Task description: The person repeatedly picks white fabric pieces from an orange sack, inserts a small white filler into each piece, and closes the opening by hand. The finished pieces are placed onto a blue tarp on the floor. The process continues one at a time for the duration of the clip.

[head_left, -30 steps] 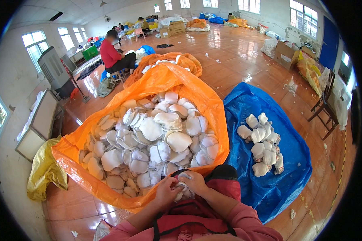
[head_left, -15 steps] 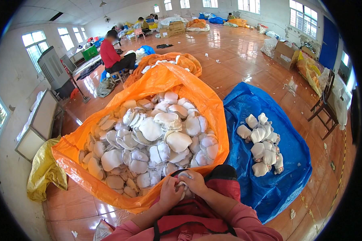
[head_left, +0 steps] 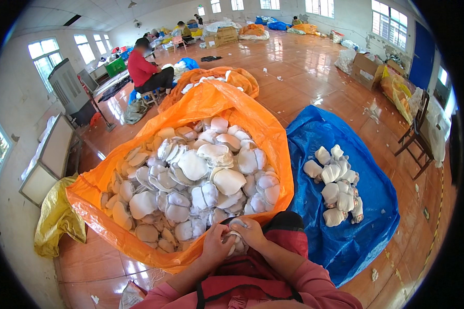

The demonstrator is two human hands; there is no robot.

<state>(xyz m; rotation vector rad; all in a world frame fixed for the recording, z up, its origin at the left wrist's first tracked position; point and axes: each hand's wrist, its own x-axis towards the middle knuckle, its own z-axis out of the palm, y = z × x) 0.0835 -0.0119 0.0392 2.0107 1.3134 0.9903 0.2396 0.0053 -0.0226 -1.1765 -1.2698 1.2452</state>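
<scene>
Over my lap, my left hand [head_left: 217, 242] and my right hand [head_left: 248, 233] are closed together around a small stack of white fabric pads [head_left: 236, 242]. My fingers hide most of the stack, so its size cannot be told. Just beyond my hands, an opened orange woven sack [head_left: 123, 238] is full of loose white and pale grey pads [head_left: 193, 165], rounded and cushion-like. To my right, a blue sheet or sack [head_left: 314, 123] lies spread on the floor. A heap of white bundled pads [head_left: 340, 188] rests on it, well apart from my right hand.
A person in red [head_left: 143, 67] sits on a low stool beyond the sack, near another orange sack [head_left: 242, 80]. Yellow sacking [head_left: 62, 216] lies at the left. A wooden chair [head_left: 420, 136] stands at the right, with cardboard boxes [head_left: 366, 69] behind it.
My left hand has shifted slightly at the pads, and its fingers have moved a little. The right hand stays nearly in place. The person in red has raised their head slightly.
</scene>
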